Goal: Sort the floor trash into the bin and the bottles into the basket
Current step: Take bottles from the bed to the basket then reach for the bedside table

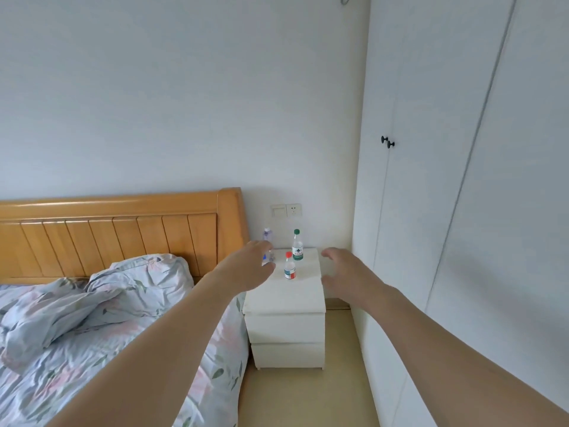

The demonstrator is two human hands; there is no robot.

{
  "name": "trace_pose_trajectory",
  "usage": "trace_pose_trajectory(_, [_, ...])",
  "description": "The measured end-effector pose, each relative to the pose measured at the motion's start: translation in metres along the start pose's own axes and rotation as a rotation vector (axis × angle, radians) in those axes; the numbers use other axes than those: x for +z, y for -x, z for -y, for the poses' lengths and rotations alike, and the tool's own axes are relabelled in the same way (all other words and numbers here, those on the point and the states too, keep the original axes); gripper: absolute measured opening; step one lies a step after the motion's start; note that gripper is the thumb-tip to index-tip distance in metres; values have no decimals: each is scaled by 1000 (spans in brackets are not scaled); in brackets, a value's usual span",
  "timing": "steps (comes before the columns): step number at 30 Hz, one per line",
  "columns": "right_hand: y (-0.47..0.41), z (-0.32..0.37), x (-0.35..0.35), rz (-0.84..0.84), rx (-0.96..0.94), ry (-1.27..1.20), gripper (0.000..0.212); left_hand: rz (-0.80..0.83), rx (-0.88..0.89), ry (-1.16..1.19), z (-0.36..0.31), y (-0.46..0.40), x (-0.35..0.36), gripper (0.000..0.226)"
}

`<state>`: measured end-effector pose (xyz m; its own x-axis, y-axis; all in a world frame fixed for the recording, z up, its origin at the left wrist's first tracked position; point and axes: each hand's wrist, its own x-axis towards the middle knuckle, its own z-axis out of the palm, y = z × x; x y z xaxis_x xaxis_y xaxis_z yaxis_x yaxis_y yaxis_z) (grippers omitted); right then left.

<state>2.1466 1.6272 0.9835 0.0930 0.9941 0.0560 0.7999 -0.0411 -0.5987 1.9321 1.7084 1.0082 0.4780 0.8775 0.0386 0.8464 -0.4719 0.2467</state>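
Both hands, l. (pixel 246 266) & r. (pixel 348 278), grip released, before 3 upright bottles (pixel 289 266) on nightstand (pixel 286 300), bed (pixel 92 318) alongside.

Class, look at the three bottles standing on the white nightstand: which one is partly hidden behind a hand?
The clear bottle with the pale cap, nearest the bed: the left hand covers its lower part. The green-capped bottle and red-capped bottle stand fully visible.

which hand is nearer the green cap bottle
Right, by a little. The right hand is open just right of the green cap bottle; the left hand is further left, by the clear bottle.
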Motion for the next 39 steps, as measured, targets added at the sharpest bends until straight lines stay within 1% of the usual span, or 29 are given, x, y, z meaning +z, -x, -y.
trace_pose_trajectory(2, [-34,-10,-3,25,-1,17,55,12,-14,-4,3,-33,-1,48])
trace_pose_trajectory(5, [-86,-27,-7,18,-7,23,54,2,-48,16,13,-86,2,51])
trace_pose_trajectory(10, [-174,-56,-7,25,17,17,54,35,-52,8,40,-175,10,53])
trace_pose_trajectory(15, [-283,-80,15,52,36,35,53,62,-82,13,99,-280,24,48])
trace_pose_trajectory(20, [-435,-106,52,75,79,46,52,101,-158,75,180,-422,51,49])
trace_pose_trajectory(21, [-484,-117,67,99,111,55,52,128,-187,93,205,-468,66,48])
trace_pose_trajectory(24, [-544,-132,88,146,170,93,50,171,-212,113,233,-523,88,48])
trace_pose_trajectory(29, [-672,-174,158,238,260,145,52,263,-249,143,297,-643,170,43])
trace_pose_trajectory(33, [-731,-211,212,282,319,181,63,271,-237,161,318,-699,235,52])
trace_pose_trajectory(35, [-756,-233,240,308,330,194,66,270,-236,139,329,-720,269,53])
trace_pose_trajectory(37, [-773,-253,264,339,347,212,60,317,-260,93,345,-734,300,54])
trace_pose_trajectory(39, [-779,-267,281,326,338,255,44,352,-285,29,356,-739,319,63])
